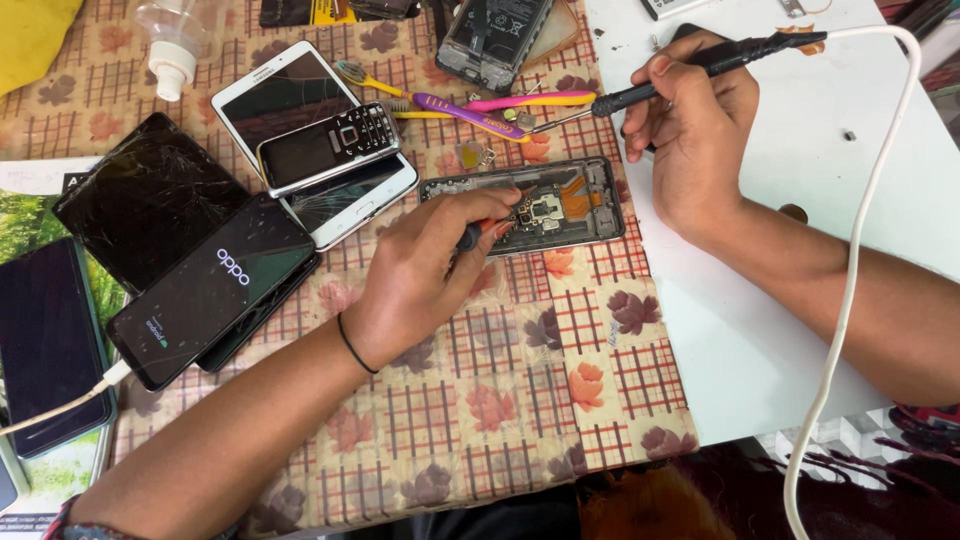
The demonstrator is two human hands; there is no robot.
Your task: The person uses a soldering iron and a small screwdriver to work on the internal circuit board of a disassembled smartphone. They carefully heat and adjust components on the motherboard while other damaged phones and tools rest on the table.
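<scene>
Left hand pinches a small tool against the opened phone on the bench. Right hand grips a soldering iron; the small tool's tip is hidden among the parts.

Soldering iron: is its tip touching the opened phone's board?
No, the right hand holds the soldering iron above the opened phone, its tip near the toothbrushes.

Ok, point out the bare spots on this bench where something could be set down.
Free: the white board right of the right hand, and the floral cloth in front of the opened phone. Crowded: the left side, with stacked phones and a tablet; toothbrushes crowd the far edge.
</scene>
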